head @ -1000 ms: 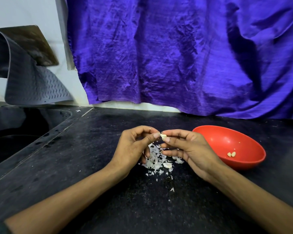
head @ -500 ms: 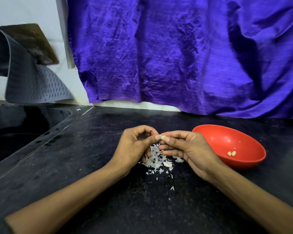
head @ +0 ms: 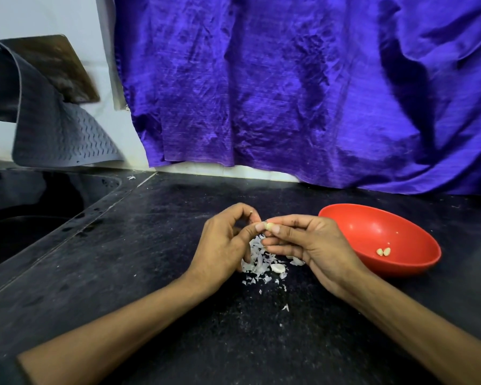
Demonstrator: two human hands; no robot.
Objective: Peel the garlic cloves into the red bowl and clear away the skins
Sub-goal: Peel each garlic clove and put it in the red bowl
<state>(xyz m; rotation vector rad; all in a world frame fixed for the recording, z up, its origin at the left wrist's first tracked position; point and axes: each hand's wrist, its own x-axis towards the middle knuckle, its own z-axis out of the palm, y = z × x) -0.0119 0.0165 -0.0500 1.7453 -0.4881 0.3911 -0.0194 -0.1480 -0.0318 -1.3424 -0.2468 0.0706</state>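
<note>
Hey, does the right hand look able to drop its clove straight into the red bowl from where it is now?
Probably yes. The right hand pinches the clove just left of the red bowl, whose open mouth holds only two cloves. Nothing lies between them, though the left hand also touches the clove and would have to let go.

Black speckled countertop. Purple cloth hangs along the back wall, crumpled. Grey perforated mat draped at far left, brown board behind it. Dark sink at left.
</note>
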